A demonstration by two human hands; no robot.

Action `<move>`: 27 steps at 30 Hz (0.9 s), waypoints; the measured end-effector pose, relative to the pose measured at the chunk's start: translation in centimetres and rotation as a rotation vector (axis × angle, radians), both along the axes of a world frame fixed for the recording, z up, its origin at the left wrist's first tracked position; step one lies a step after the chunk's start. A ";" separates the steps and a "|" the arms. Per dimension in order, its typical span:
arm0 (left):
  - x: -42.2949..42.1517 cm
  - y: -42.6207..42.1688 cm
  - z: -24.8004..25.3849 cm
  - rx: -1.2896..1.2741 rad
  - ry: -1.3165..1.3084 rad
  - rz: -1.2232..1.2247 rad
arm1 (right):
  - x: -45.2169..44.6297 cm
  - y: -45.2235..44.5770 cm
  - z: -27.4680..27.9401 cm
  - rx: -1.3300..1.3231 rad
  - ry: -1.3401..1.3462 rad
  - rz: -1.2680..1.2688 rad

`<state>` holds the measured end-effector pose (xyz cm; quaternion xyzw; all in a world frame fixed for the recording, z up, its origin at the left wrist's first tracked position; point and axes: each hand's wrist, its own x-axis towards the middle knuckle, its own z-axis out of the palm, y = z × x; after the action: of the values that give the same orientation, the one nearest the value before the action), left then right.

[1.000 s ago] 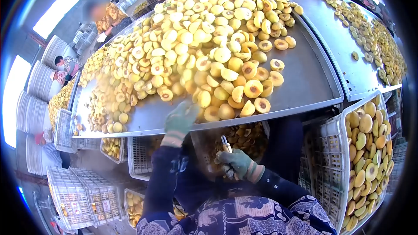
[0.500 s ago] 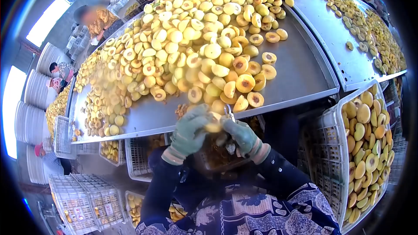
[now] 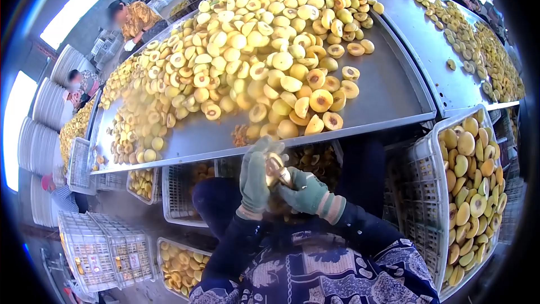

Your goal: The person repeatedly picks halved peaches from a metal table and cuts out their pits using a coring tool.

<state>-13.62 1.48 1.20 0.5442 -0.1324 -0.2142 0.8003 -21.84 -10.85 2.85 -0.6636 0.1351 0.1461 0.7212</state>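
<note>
My left hand (image 3: 255,180), in a grey-green glove, is closed around a halved yellow peach (image 3: 274,168) and holds its cut face toward my right. My right hand (image 3: 306,192), gloved alike, is closed on a small metal tool whose working end meets the cut face; most of the tool is hidden by the fingers. Both hands are just in front of the metal table's near edge (image 3: 360,130). A large heap of peach halves (image 3: 236,50) covers much of the table, several with brown pits or hollows showing. A few small brown pieces (image 3: 241,134) lie near the edge.
On my right stands a white crate (image 3: 419,191) full of peach halves (image 3: 469,202). More crates (image 3: 183,197) sit under the table and at lower left (image 3: 107,259). A second table (image 3: 416,28) bears more fruit. Other people (image 3: 138,19) sit around the tables.
My hands have come closer together and slightly lower. The peach half is turned cut side to the right, and the tool, pointing up before, is now against it.
</note>
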 end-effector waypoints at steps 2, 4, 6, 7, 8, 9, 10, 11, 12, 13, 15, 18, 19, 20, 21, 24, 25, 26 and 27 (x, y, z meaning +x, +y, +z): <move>-0.3 -0.1 -0.3 -0.010 -0.034 0.043 | -0.2 0.3 -0.9 -0.104 -0.112 -0.025; -0.7 -0.2 -0.6 -0.005 -0.102 0.104 | -0.5 0.5 -1.1 -0.173 -0.166 -0.036; -0.9 -0.1 -0.5 0.041 -0.189 0.113 | -0.6 0.7 -0.9 -0.210 -0.166 -0.032; -1.0 0.0 -0.5 0.066 -0.230 0.118 | -0.6 0.7 -0.9 -0.240 -0.160 0.006; -1.1 0.2 -0.3 0.044 -0.174 0.094 | -0.6 0.6 -0.9 -0.270 -0.153 0.046; -1.2 0.3 0.1 0.022 -0.119 0.068 | -0.5 0.4 -1.0 -0.300 -0.148 0.084; -1.2 0.4 0.4 -0.001 -0.064 0.041 | -0.6 0.3 -1.1 -0.279 -0.132 0.104; -1.0 0.5 0.8 0.001 -0.001 -0.009 | -0.8 0.2 -1.2 -0.259 -0.115 0.124; -0.8 0.5 1.3 0.001 0.063 -0.058 | -0.9 0.0 -1.3 -0.240 -0.098 0.145; -0.6 0.6 1.5 0.001 0.127 -0.105 | -0.9 -0.4 -1.0 -0.237 -0.060 0.198; 1.1 1.4 0.0 0.013 0.226 -0.278 | -0.7 -1.3 0.1 -0.228 0.016 0.305; 2.2 1.7 -2.3 -0.148 0.486 -0.444 | -1.1 -1.2 -1.0 0.075 0.107 0.235; 2.8 2.0 -4.1 -0.318 0.584 -0.534 | -0.9 -1.4 -0.5 0.155 0.214 0.247; 1.5 1.5 -2.0 -0.196 0.470 -0.382 | -0.6 -1.7 0.5 0.236 0.319 0.259; 0.1 1.0 0.1 -0.047 0.364 -0.233 | -0.4 -1.9 1.0 0.318 0.424 0.272; -1.9 0.2 0.3 0.009 0.153 0.082 | -0.8 -0.5 -1.3 0.340 0.257 0.208; -1.9 0.5 1.1 0.036 0.227 0.086 | -0.6 0.0 -2.1 -0.011 0.105 0.287; -1.6 1.0 1.0 0.012 0.269 0.039 | -0.5 0.0 -2.6 -0.075 0.062 0.326; -1.3 1.3 0.9 -0.014 0.308 -0.010 | -0.4 -0.1 -2.8 -0.140 0.017 0.363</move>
<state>-14.96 2.80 2.07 0.4988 -0.0123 -0.2982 0.8137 -22.21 -10.99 0.04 -0.7244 0.0290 0.2697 0.6338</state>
